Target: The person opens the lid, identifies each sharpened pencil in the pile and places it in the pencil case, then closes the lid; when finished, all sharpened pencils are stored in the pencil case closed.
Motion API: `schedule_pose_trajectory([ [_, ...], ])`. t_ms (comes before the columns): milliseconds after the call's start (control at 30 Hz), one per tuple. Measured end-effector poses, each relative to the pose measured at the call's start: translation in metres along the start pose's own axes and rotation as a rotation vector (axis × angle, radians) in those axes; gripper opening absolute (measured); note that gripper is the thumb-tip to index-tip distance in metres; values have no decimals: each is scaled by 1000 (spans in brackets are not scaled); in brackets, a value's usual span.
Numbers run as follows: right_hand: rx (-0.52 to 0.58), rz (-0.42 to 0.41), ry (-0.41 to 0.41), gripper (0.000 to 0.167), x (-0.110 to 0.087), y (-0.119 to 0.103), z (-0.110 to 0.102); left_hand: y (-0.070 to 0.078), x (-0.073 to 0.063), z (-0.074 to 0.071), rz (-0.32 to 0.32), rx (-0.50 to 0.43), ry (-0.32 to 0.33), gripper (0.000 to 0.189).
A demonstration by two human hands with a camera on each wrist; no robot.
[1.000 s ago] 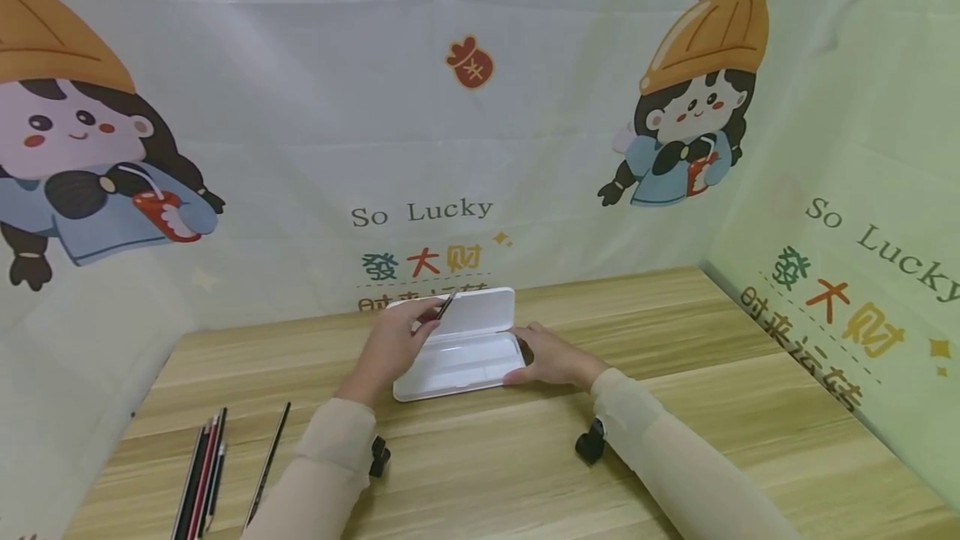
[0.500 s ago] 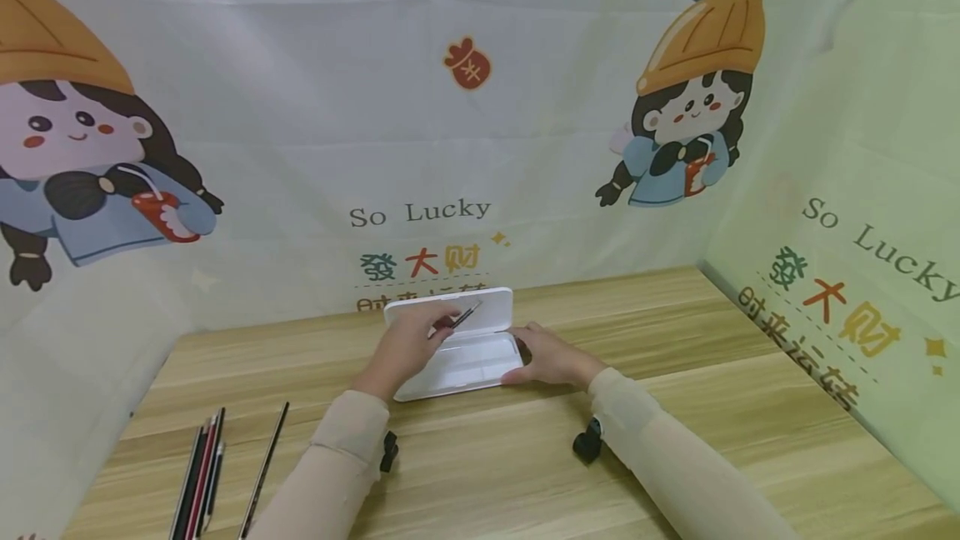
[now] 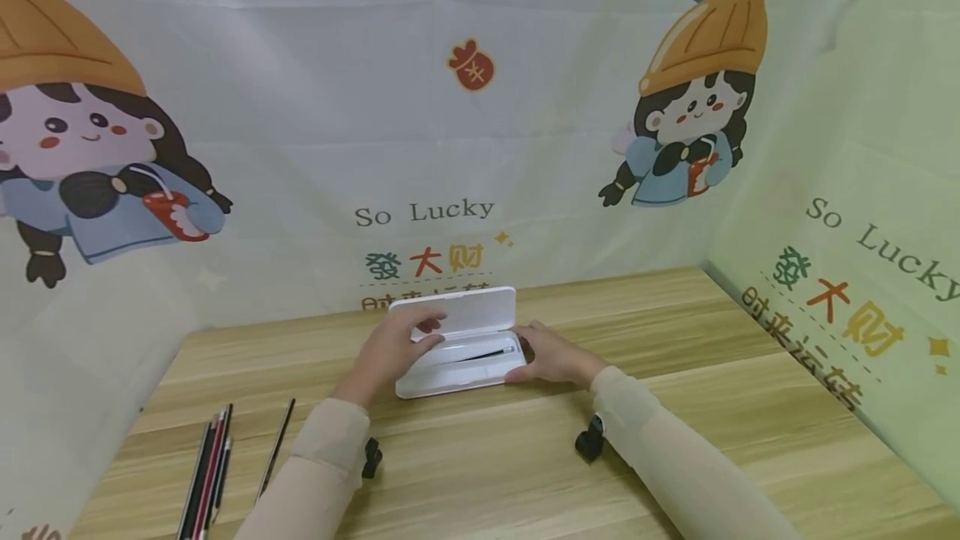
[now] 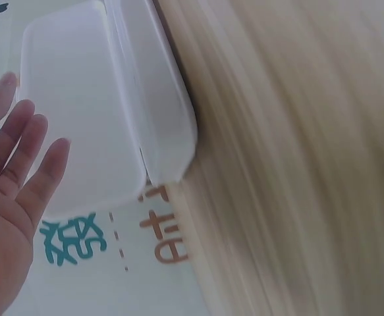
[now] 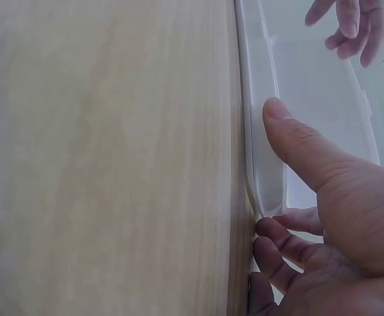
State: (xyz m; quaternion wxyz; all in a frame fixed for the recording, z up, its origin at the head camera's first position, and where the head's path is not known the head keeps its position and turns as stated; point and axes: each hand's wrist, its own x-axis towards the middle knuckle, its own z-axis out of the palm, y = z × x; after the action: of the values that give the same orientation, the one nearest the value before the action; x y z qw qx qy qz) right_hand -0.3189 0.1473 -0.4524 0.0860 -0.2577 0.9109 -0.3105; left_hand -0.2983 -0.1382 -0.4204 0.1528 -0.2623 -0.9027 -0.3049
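A white pencil case (image 3: 457, 377) lies with its lid (image 3: 480, 309) raised toward the wall. Inside it rests one dark pencil (image 3: 483, 354) with a pale end at the right. My left hand (image 3: 387, 354) hovers over the left part of the case, fingers spread and nothing held; the left wrist view shows its fingers (image 4: 47, 168) apart, in front of the lid. My right hand (image 3: 553, 357) grips the case's right end. In the right wrist view the thumb (image 5: 303, 141) lies along the front wall, while the other fingers bend around the end.
Several dark and red pencils (image 3: 206, 473) lie bunched on the wooden table (image 3: 480, 473) at the left. A single thin dark pencil (image 3: 277, 448) is apart from them, partly behind the left sleeve (image 3: 307, 465). A printed cloth wall (image 3: 420, 132) stands just behind the case.
My left hand swung rightward over the case with the pencil, then let it go inside and drew back left, fingers opening. My right hand keeps its grip on the case's end.
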Motion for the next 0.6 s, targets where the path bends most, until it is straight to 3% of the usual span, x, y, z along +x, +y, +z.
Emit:
schedule_pose_trajectory([
  [367,-3,-1,13,82,1,2,1,-17,-23,-22,-56,-62,3,35],
  [600,13,14,10,83,1,3,2,-28,-44,-36,-74,-47,27,35],
])
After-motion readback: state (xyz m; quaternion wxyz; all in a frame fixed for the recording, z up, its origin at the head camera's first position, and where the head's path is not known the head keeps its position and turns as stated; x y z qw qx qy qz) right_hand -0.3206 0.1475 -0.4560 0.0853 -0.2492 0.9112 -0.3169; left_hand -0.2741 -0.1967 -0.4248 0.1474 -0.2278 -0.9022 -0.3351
